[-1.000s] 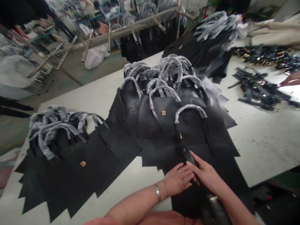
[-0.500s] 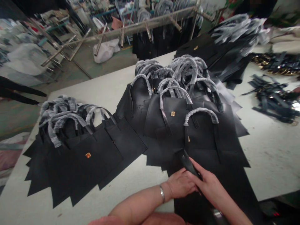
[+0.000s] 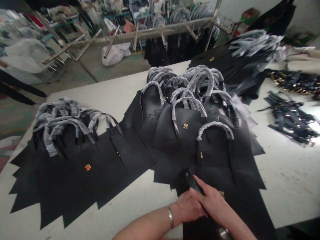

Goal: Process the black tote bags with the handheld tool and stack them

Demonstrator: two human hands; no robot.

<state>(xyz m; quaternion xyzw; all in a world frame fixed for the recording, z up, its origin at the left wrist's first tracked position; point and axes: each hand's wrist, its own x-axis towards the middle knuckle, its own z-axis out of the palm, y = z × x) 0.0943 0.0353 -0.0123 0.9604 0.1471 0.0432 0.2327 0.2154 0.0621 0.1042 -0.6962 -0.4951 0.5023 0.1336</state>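
Note:
Both my hands are closed around a black leather-like strap (image 3: pixel 192 181), whose upper end points forward over the black panels. My right hand (image 3: pixel 211 200) wraps its upper part. My left hand (image 3: pixel 190 206), with a silver bracelet at the wrist, is pressed against it just below; its fingertips are partly hidden. A shiny metal fitting (image 3: pixel 223 232) shows on the strap near the bottom edge. Beneath my hands lies a black bag panel (image 3: pixel 246 210) with a small gold plate (image 3: pixel 221 194). Just beyond is a panel with a plastic-wrapped handle (image 3: pixel 215 124) and a gold zip pull (image 3: pixel 201 154).
Overlapping black bag panels (image 3: pixel 75 190) with wrapped handles lie on the left of the pale table (image 3: pixel 140 203). More panels (image 3: pixel 192 115) are piled ahead. Black straps (image 3: pixel 291 116) with metal fittings lie right. A metal rack (image 3: pixel 150 35) stands beyond; a person's legs (image 3: pixel 18 86) show left.
The view has shifted slightly. My hands and the strap sit a little lower and farther left in view, and the gold plate beside my right wrist has come into sight.

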